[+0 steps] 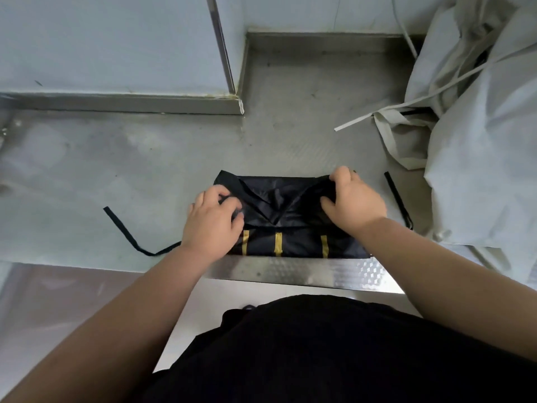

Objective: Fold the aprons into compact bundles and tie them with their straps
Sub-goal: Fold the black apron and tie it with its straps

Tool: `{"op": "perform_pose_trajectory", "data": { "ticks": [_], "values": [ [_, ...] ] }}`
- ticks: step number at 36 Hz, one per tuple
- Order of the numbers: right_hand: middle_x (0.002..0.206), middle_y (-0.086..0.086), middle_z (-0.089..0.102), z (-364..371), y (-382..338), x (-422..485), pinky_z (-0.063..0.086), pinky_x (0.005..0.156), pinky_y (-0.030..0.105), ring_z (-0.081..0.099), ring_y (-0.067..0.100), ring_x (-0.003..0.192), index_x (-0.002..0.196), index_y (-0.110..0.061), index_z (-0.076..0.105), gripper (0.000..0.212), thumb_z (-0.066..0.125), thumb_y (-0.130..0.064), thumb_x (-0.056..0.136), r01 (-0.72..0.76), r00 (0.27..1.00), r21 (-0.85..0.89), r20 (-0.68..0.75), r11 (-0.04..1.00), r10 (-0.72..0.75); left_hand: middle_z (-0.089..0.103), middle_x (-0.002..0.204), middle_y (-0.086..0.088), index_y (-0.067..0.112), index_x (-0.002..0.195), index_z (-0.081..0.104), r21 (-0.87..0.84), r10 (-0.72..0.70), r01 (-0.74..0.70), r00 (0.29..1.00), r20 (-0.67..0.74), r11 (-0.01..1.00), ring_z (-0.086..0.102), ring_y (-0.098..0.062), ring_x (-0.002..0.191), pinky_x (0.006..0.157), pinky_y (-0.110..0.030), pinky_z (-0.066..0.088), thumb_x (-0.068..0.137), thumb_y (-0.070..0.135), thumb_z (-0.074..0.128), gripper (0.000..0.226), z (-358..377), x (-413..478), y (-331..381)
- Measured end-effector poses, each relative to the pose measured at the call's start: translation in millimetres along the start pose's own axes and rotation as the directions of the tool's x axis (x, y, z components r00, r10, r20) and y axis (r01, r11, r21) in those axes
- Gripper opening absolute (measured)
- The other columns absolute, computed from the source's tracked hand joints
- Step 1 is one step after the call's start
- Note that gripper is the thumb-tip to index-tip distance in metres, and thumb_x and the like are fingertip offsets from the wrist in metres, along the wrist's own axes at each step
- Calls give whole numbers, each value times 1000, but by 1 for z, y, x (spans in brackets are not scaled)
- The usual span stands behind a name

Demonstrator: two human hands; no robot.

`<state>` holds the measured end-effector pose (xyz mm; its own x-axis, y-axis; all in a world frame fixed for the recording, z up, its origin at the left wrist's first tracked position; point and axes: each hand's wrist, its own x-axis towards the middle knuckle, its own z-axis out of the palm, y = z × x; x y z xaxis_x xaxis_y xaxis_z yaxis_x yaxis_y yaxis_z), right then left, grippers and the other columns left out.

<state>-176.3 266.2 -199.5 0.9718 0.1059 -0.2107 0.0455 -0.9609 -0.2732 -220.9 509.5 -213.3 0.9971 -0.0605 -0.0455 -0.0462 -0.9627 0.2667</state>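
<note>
A black apron (pixel 283 207) with three yellow stripes lies partly folded at the near edge of the steel table (pixel 145 170). My left hand (pixel 213 221) grips its left side, fingers curled into the cloth. My right hand (pixel 353 199) pinches the upper right corner of the folded part. One black strap (pixel 130 237) trails loose over the table to the left. The other black strap (pixel 398 199) lies to the right of the apron.
A heap of white aprons (pixel 479 141) with loose white straps (pixel 357 120) fills the table's right side. A raised steel backsplash (pixel 130 101) and wall corner stand behind. The table's front edge (pixel 305 271) runs just below the apron.
</note>
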Motion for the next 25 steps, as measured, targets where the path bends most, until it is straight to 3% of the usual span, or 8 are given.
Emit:
{"op": "perform_pose_trajectory", "data": {
  "ticks": [2, 4, 9, 14, 18, 20, 23, 25],
  "values": [
    [122, 13, 53, -1, 2, 6, 41, 67, 34, 57, 34, 100, 135, -13, 29, 56, 55, -33, 91, -14, 1000, -2, 28, 1000, 14, 51, 114, -13, 8, 95, 66, -41, -13, 11, 999, -51, 999, 53, -36, 102, 86, -43, 42, 82, 17, 66, 16, -1, 5, -1],
    [115, 10, 57, -4, 5, 13, 43, 69, 35, 58, 33, 100, 144, -19, 18, 68, 55, -39, 90, -40, 993, -57, 108, 998, 46, 46, 118, -12, 8, 107, 59, -75, -94, 89, 994, -55, 993, 56, -33, 98, 82, -42, 47, 82, 17, 67, 27, -5, 12, 1],
    [101, 12, 61, -11, 9, 32, 39, 67, 32, 57, 33, 93, 108, -13, 55, 27, 44, -34, 95, -52, 988, -46, 142, 998, 58, 46, 110, -6, 29, 146, 19, 25, -204, 202, 969, 141, 979, 58, -28, 84, 70, -41, 51, 85, 27, 63, 76, -11, 30, -4],
    [77, 4, 52, -30, 7, 48, 38, 63, 30, 51, 29, 80, 80, -15, 48, 28, 47, -39, 94, -67, 992, 142, 112, 988, 51, 68, 95, -1, 27, 117, 61, -30, -138, 143, 981, 136, 989, 60, -24, 92, 72, -33, 50, 92, 31, 53, 26, -22, 56, -6],
    [64, 2, 47, -45, 5, 68, 34, 59, 30, 50, 28, 74, 63, -18, 40, 39, 45, -38, 96, -143, 990, 284, 47, 948, 136, 67, 68, -1, 25, 78, 62, -307, -175, 213, 974, 146, 928, 66, -13, 62, 63, -25, 52, 95, 31, 51, 21, -35, 91, -5],
    [62, 2, 45, -54, 1, 79, 29, 53, 32, 47, 27, 71, 61, -16, 39, 40, 44, -35, 96, -171, 983, 337, -5, 926, 184, 65, 69, 0, 19, 82, 63, -455, -234, 284, 958, 164, 844, 63, -6, 53, 55, -15, 47, 94, 26, 53, 17, -42, 110, -6],
    [63, 3, 47, -68, -10, 96, 31, 49, 30, 47, 25, 67, 64, -13, 44, 37, 45, -32, 95, -202, 964, 469, -58, 860, 258, 64, 69, 0, 16, 84, 65, -612, -336, 380, 922, 192, 693, 62, -4, 51, 55, -19, 45, 93, 22, 56, 15, -45, 140, -16],
    [74, 3, 55, -75, -18, 108, 41, 59, 30, 56, 26, 77, 82, -13, 56, 22, 48, -30, 94, -171, 953, 586, -104, 792, 283, 67, 73, 1, 14, 90, 68, -658, -371, 417, 903, 219, 627, 65, -6, 58, 59, -21, 46, 91, 22, 55, 15, -46, 155, -25]
  ]
}}
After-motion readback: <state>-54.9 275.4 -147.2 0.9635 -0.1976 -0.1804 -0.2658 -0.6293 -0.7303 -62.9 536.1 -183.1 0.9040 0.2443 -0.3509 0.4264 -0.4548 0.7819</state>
